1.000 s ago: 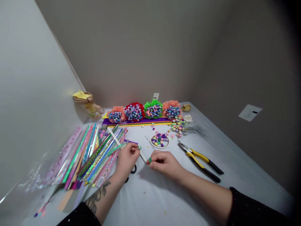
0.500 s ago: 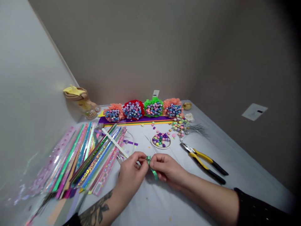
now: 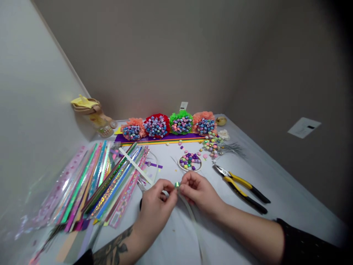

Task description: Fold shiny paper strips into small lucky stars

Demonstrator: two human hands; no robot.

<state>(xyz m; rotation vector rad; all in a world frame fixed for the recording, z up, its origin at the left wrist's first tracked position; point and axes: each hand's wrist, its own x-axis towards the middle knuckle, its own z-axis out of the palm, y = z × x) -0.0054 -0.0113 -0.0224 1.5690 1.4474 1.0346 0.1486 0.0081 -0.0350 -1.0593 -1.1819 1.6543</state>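
Note:
My left hand [image 3: 159,200] and my right hand [image 3: 202,192] meet over the table, fingertips pinched on either side of a shiny green paper strip [image 3: 177,184]. Its folded part shows between the fingertips. A long pale tail of the strip runs down toward the front edge of the view. Just beyond my right hand sits a round dish [image 3: 201,165] holding small purple, pink and yellow paper stars [image 3: 189,160]. Beside my left hand lie scissors [image 3: 141,186], partly hidden by that hand.
Yellow-and-black pliers [image 3: 242,188] lie to the right. Loose stars [image 3: 212,145] and thin wires [image 3: 234,150] are behind them. Packs of shiny paper strips [image 3: 110,184] cover the left side. Star-filled crepe-paper flowers [image 3: 156,126] line the back, near a sandal [image 3: 93,116].
The green strip has turned between my fingers: its short green curl now appears as a long pale tail hanging toward me. My right hand has shifted slightly up and right.

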